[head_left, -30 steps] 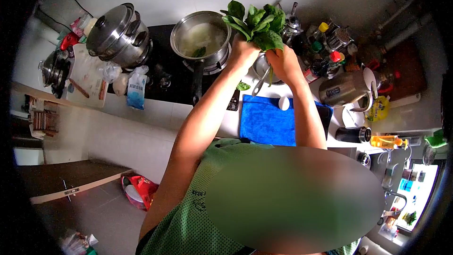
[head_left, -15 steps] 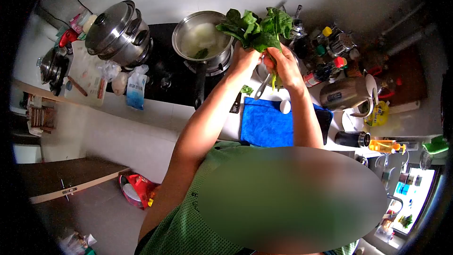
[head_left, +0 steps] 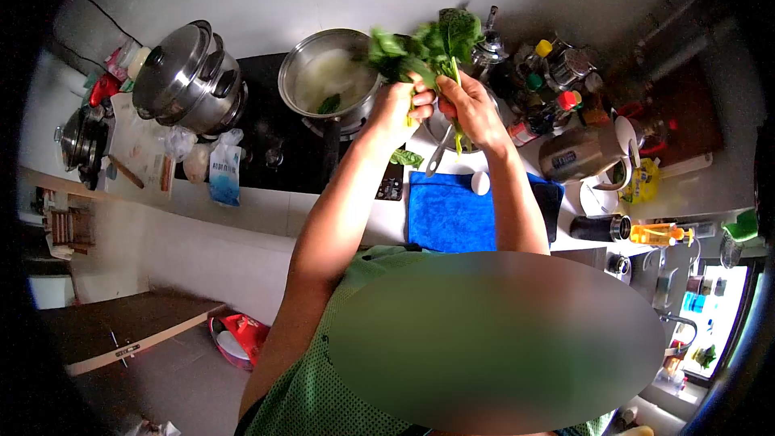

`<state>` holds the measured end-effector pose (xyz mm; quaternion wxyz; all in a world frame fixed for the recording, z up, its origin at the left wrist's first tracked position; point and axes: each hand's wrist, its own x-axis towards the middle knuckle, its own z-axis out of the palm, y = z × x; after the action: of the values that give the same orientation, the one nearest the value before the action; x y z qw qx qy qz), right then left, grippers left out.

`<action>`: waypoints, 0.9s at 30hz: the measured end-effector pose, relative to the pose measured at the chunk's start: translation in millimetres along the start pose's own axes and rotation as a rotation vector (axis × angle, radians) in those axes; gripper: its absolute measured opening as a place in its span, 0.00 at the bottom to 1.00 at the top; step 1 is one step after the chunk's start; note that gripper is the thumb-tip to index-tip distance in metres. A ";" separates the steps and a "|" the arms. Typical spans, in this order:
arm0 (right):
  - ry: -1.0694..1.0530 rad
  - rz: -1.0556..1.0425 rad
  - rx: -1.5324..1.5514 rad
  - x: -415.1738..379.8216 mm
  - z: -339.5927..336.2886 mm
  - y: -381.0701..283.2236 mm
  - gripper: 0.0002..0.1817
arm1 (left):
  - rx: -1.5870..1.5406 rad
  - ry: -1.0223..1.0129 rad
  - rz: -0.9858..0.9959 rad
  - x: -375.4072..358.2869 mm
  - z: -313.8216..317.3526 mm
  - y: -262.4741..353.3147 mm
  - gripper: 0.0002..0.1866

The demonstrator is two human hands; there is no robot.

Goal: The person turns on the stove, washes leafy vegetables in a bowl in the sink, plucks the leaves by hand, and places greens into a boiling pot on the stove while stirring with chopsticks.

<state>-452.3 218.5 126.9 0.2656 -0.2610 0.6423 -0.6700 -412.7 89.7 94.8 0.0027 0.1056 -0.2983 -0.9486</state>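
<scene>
My left hand (head_left: 398, 109) is closed on part of the leafy greens; its leaves (head_left: 389, 52) are blurred by motion. Close beside it, my right hand (head_left: 471, 111) grips the other leafy greens (head_left: 452, 39) by their stems, which hang below the fingers. Both hands are raised just right of a steel saucepan (head_left: 284, 73) on the stove. Cloudy whitish liquid fills the pan, with one green leaf (head_left: 328, 103) in it. Beneath my hands, a bowl is mostly hidden, and a metal utensil handle (head_left: 436, 160) sticks out of it. A loose leaf (head_left: 407, 158) lies on the counter.
A blue cloth (head_left: 448, 214) with a white egg-like object (head_left: 480, 183) lies in front. Left stands a lidded steel pot (head_left: 182, 81) near a blue-white packet (head_left: 225, 169). To the right are several bottles, a kettle (head_left: 577, 155) and a black flask (head_left: 599, 228).
My hands have moved slightly apart, and the single bunch now shows as two portions, one in each hand. The whole view has shifted a little.
</scene>
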 end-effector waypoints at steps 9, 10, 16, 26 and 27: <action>0.398 -0.281 -1.226 4.2 -3.4 2.4 0.13 | 0.330 -0.037 0.278 -9.2 16.6 13.9 0.06; 0.399 -0.282 -1.225 4.5 -2.6 2.1 0.13 | 0.332 -0.038 0.278 -6.5 15.2 10.5 0.06; 0.350 -0.330 -1.432 4.5 -1.9 7.1 0.10 | 0.597 0.271 0.314 -8.9 31.1 3.1 0.10; 0.280 -0.329 -1.105 -0.3 1.8 -0.7 0.08 | 0.067 -0.038 0.171 -5.4 20.3 4.4 0.07; 0.271 -0.353 -1.016 -2.0 -0.3 -0.9 0.08 | -0.021 -0.084 0.131 -5.9 19.9 5.3 0.07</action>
<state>-451.1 220.1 127.8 -0.0953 -0.3715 0.8596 -0.3377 -411.2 97.0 114.8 0.0534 0.0461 -0.2946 -0.9530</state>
